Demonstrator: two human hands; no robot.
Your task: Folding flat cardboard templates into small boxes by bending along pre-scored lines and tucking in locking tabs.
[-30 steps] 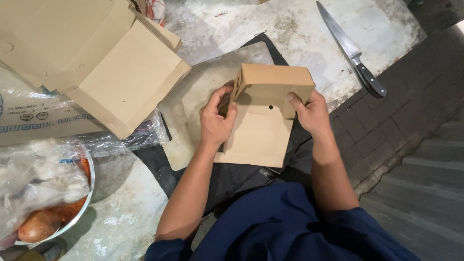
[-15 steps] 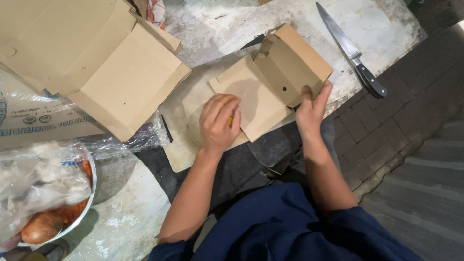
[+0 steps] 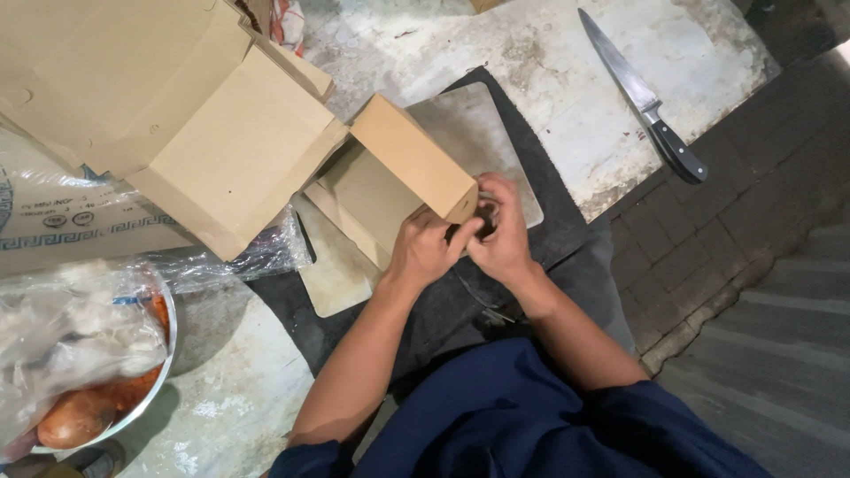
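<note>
Hands, two — left hand [image 3: 427, 252] and right hand [image 3: 500, 232] — pinch one small cardboard box [image 3: 400, 175].

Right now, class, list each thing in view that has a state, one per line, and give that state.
Small cardboard box: partly folded, open side up, held at one corner.
Left hand: grip closed on the box corner.
Right hand: fingers pinching the same corner.
Knife: lying flat, untouched.
Metal bowl: covered with clear plastic.

Small box [image 3: 403, 173] on board [image 3: 482, 142], mid tabletop [image 3: 549, 53]; knife [image 3: 645, 99] at right edge; bowl [image 3: 133, 389] near left (flat cartons [image 3: 159, 115] behind it).
</note>
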